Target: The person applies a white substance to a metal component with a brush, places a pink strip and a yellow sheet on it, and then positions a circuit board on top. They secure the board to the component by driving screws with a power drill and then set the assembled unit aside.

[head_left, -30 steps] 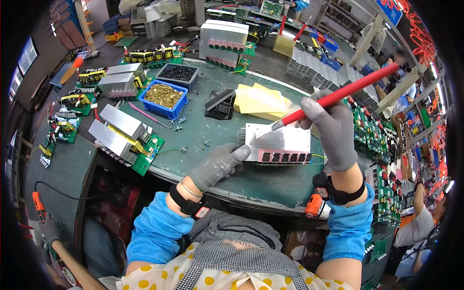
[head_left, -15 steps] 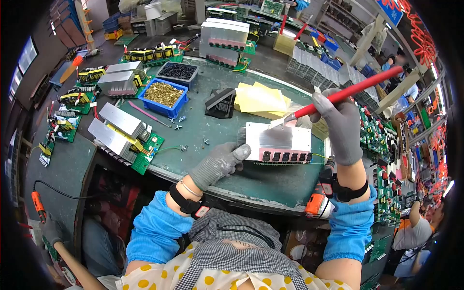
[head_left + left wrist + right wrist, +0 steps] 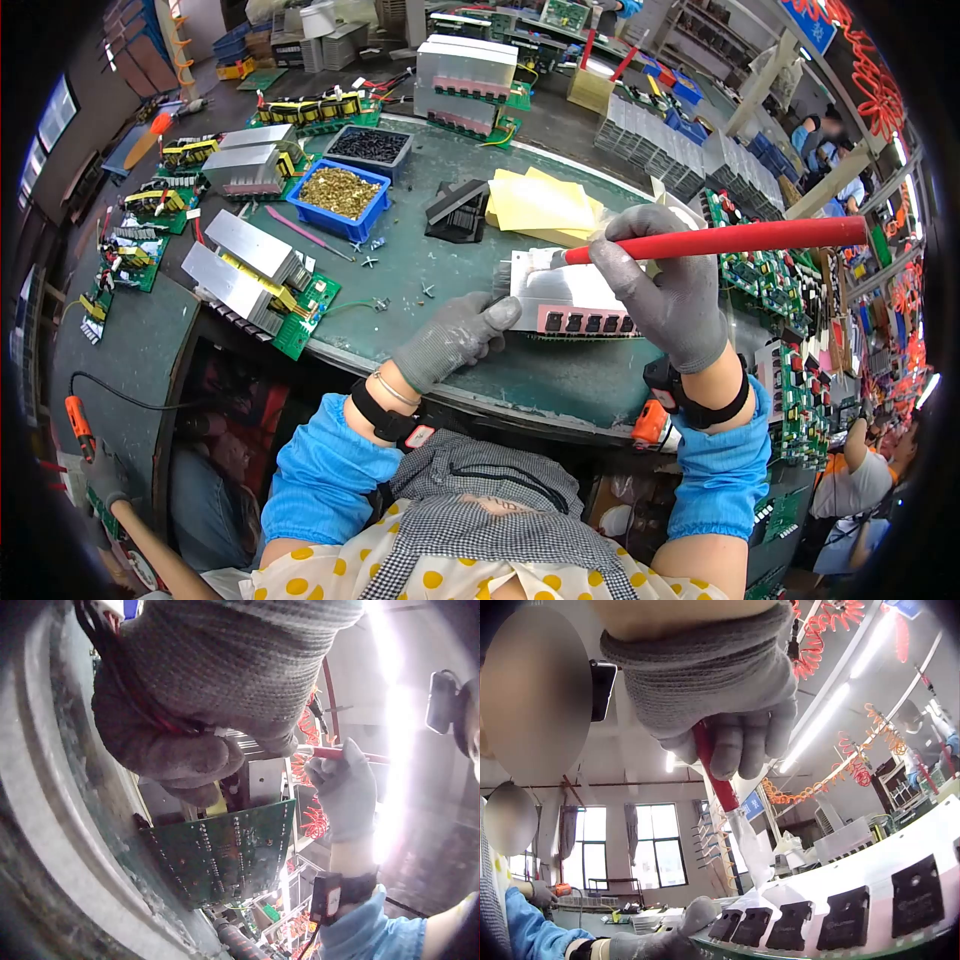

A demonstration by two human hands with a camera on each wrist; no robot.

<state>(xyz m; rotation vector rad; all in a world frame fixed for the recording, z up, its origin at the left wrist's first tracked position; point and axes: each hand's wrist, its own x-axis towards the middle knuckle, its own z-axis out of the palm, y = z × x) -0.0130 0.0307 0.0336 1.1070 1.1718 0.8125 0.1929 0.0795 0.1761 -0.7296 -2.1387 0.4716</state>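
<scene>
In the head view my gloved left hand [image 3: 455, 335] grips the left end of a silver heat sink [image 3: 580, 293]. Under that heat sink the left wrist view shows a green circuit board [image 3: 225, 859], with red and black wires [image 3: 135, 682] running by the gloved fingers. My gloved right hand [image 3: 672, 300] holds a brush by its red handle [image 3: 760, 237], angled nearly level. White paste coats the brush's tip [image 3: 756, 859], which meets the top face near its left end. Black transistors [image 3: 844, 919] line the heat sink's front side on a pink strip.
Left of the work stand a blue bin of brass screws [image 3: 340, 195] and a grey bin of black parts [image 3: 370, 147]. Yellow sheets [image 3: 540, 203] and a black holder [image 3: 457, 210] lie behind. Another heat-sink board [image 3: 250, 275] sits left; an orange-and-black tool [image 3: 652, 425] is at the front edge.
My right hand first rose slightly, then came down and left. The brush handle swung flatter and its tip shifted to the heat sink's left end. My left hand stayed in place.
</scene>
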